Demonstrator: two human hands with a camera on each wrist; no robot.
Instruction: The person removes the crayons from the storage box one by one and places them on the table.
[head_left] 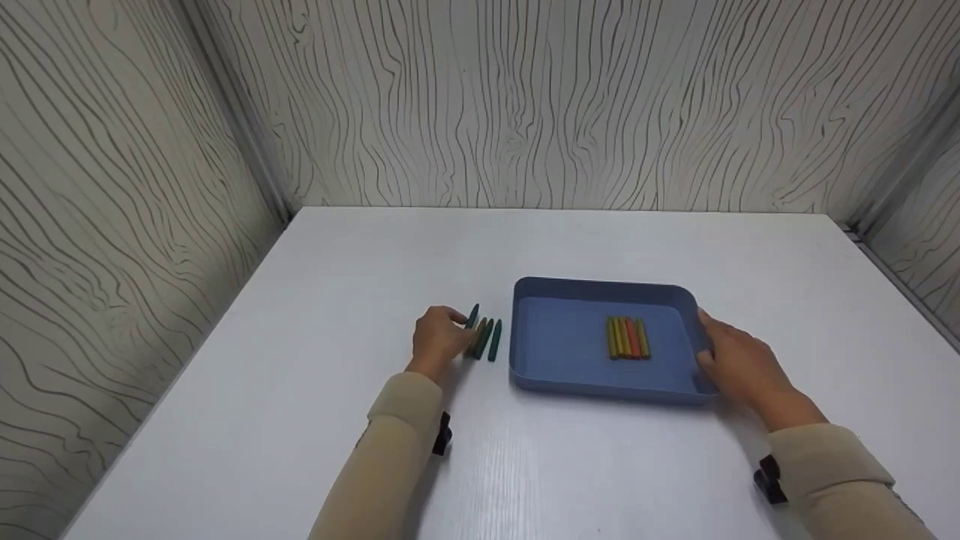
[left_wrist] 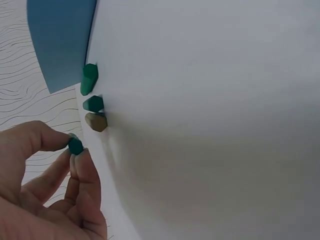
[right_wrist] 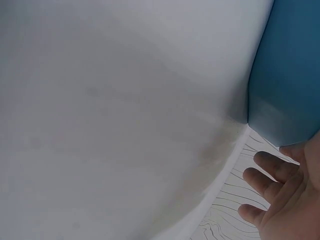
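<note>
My left hand (head_left: 441,337) pinches a dark teal crayon (left_wrist: 75,146) between thumb and fingertips, to the left of a blue tray (head_left: 562,388). Close by on the table lie an olive-brown crayon (left_wrist: 96,121) and two green ones, a nearer green crayon (left_wrist: 93,104) and an outer green crayon (head_left: 495,340) nearest the tray. Inside the tray, several yellowish crayons (head_left: 613,337) and a red crayon (head_left: 632,337) sit side by side, right of its middle. Against the tray's right wall rests my right hand (head_left: 742,367), its lower fingers loosely extended in the right wrist view.
All of this stands on a white table (head_left: 375,255). Behind it rises a wood-grain patterned wall (head_left: 517,105), with another patterned wall (head_left: 112,187) along the left side. Dark wrist devices sit under both beige sleeves (head_left: 397,442).
</note>
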